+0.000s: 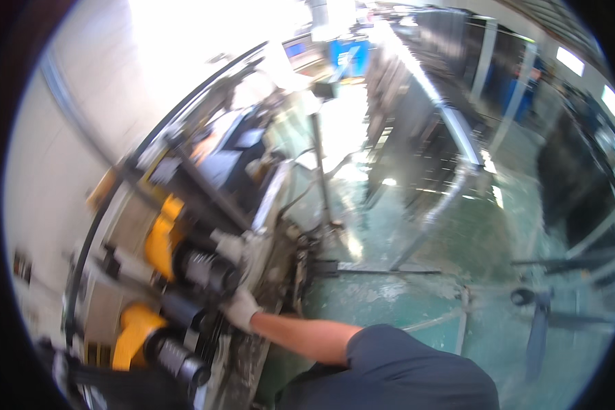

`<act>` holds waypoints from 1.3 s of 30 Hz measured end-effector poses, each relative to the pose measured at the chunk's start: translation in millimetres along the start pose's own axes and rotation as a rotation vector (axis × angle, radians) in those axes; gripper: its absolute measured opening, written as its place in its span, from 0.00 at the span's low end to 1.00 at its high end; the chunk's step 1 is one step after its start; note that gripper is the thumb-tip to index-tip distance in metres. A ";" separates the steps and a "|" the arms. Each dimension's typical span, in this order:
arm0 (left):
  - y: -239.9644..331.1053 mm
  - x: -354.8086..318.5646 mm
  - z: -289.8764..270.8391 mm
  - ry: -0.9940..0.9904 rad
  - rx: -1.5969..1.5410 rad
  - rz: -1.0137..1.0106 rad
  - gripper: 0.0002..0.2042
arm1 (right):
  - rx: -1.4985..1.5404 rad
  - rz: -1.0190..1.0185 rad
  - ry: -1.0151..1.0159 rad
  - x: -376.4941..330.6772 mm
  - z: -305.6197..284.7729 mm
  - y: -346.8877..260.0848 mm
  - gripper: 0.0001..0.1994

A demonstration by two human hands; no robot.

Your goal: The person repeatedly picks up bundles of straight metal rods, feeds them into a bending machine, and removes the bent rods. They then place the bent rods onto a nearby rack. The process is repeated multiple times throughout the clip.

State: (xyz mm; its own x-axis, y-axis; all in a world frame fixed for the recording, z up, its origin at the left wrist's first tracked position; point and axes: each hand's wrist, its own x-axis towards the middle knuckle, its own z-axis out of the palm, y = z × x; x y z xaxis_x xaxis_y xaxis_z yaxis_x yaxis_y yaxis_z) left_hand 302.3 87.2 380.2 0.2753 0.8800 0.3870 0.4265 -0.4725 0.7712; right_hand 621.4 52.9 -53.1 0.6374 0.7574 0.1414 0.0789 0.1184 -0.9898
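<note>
My right hand [241, 309], in a pale work glove, reaches left to the machine from a bare forearm and dark sleeve. It is at the lower end of a black cylindrical motor [208, 270] joined to a yellow housing [162, 239]. Blur and the motor hide its fingertips, so I cannot make out a grip. Just beyond that motor is a pale, glove-like shape [231, 247]; no arm shows with it, and I cannot tell what it is. My left hand does not show. A second black motor [179, 359] with a yellow housing [135, 335] sits nearer.
The machine's frame runs along a white wall [75, 171] on the left. Dark hanging strips or sheets [410, 123] stand beyond a green floor [389, 301]. A blue bin [348, 58] is far back. Metal stand legs [465, 314] and a dark-handled fixture [540, 321] are at right.
</note>
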 end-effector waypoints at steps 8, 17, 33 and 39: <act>-7.2 3.6 18.4 0.061 0.198 -0.016 0.33 | 0.379 0.042 0.092 -6.7 -24.3 -31.3 0.18; 26.8 -14.8 26.8 0.050 0.148 0.050 0.29 | 0.428 0.179 0.001 -16.4 -10.4 -47.7 0.18; 52.1 -118.6 -4.3 0.178 0.013 0.165 0.11 | -0.223 -0.179 0.136 -76.2 -107.3 2.3 0.20; 51.0 -250.3 -31.1 0.485 -0.169 0.162 0.13 | 0.431 0.166 -0.123 -113.1 -69.6 -56.3 0.21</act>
State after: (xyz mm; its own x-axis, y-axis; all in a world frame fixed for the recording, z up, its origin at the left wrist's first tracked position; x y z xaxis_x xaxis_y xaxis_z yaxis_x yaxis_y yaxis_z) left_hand 228.3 -155.6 338.4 -0.1210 0.7361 0.6660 0.2557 -0.6252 0.7374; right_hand 598.2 -84.1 -14.5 0.5173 0.8558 0.0087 -0.3577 0.2254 -0.9062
